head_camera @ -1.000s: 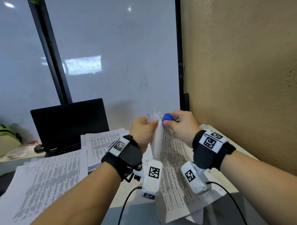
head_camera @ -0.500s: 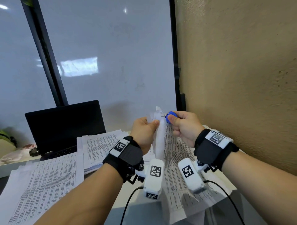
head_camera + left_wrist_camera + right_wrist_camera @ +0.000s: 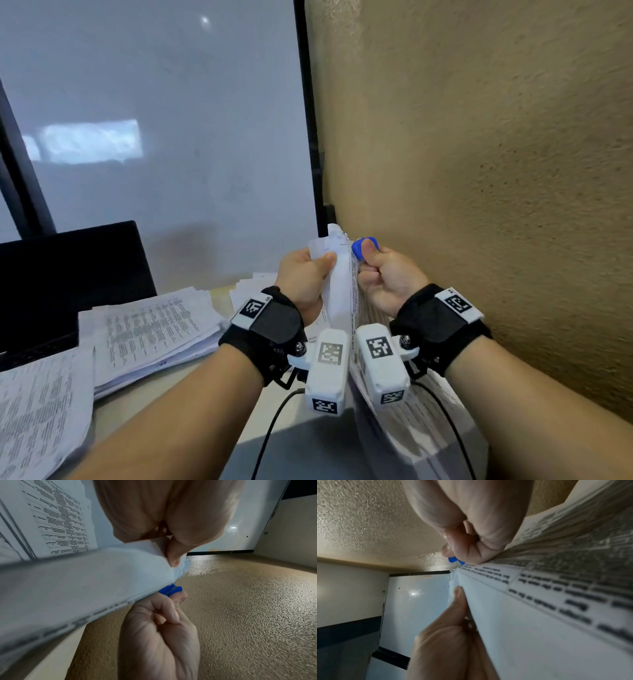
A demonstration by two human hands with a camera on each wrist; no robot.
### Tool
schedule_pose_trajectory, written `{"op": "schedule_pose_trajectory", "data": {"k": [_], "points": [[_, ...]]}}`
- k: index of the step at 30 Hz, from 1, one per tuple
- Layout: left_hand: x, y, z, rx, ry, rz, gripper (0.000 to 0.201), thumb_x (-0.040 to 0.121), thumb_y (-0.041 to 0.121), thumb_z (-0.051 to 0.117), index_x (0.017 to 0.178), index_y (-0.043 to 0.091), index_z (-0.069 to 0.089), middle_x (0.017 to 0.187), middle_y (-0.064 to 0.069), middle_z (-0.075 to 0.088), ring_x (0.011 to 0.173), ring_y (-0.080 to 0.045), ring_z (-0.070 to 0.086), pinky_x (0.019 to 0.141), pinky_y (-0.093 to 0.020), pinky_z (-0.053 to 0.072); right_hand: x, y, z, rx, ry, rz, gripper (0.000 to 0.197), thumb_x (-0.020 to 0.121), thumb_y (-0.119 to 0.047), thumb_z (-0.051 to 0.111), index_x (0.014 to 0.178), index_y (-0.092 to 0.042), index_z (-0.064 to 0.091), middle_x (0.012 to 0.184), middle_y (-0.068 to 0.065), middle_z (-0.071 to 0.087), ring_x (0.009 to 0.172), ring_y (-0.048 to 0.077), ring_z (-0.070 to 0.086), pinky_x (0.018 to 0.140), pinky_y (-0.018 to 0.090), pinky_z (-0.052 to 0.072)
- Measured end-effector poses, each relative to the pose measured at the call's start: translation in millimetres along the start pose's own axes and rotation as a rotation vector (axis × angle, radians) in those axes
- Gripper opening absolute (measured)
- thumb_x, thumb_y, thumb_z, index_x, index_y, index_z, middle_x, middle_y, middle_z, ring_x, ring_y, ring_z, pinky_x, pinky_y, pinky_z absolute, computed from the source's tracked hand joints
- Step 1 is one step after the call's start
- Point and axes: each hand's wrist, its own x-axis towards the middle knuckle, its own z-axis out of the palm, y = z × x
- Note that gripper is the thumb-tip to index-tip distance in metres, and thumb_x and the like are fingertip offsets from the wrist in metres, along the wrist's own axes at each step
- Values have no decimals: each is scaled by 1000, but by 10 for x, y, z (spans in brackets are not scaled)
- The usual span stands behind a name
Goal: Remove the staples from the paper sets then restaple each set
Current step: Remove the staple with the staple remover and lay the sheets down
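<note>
From the head view, low centre, the left hand (image 3: 305, 277) pinches the paper set (image 3: 337, 274) upright so its corner is reachable; the right hand (image 3: 383, 274) grips a blue staple remover (image 3: 359, 247) against it. Left wrist: remover under the corner. Right wrist: likewise.

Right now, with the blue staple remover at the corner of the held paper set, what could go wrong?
1. The corner of the paper set already looks ragged; pulling with the staple remover may tear it more.
2. The left hand pinches only near that corner, so loosened sheets might slip or fan out.
</note>
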Motion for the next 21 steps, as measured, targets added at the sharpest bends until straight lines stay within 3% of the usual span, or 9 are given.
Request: {"op": "schedule_pose_trajectory", "data": {"k": [3, 8, 13, 18, 21], "points": [[10, -24, 26, 4, 6, -5, 21, 97, -4, 44, 93, -1, 65, 80, -13, 70, 69, -23, 69, 68, -35, 58, -9, -14, -25, 42, 40, 35, 22, 97, -8, 50, 75, -7, 47, 61, -3, 35, 34, 2, 27, 31, 11, 25], [-15, -6, 14, 25, 12, -10, 21, 96, -5, 45, 92, 0, 65, 80, -14, 69, 69, -24, 67, 68, -36, 58, 8, 6, -23, 116, 68, 103, 27, 97, -9, 52, 71, -9, 43, 47, -4, 36, 30, 3, 26, 29, 11, 24], [-9, 29, -31, -3, 62, -10, 21, 96, -6, 44, 93, -2, 64, 91, -22, 67, 80, -32, 65, 82, -48, 54, 124, -27, -61, 342, 146, 105, 20, 95, -11, 54, 77, -12, 45, 67, -4, 38, 28, 4, 24, 27, 12, 23], [53, 32, -51, 293, 177, 112, 18, 95, 0, 52, 85, 3, 67, 90, -21, 70, 78, -29, 67, 73, -39, 58, 196, 21, -190, -166, 207, -5, 7, 94, -8, 58, 90, -7, 52, 67, 0, 39, 32, 3, 30, 30, 14, 27], [158, 68, -214, 441, 275, 148, 19, 94, 5, 54, 80, 9, 67, 86, -14, 71, 80, -28, 69, 74, -36, 59, 265, -33, -405, -530, 266, -82, 3, 93, -8, 61, 92, -7, 59, 64, 1, 40, 40, 8, 33, 34, 16, 30]]}}
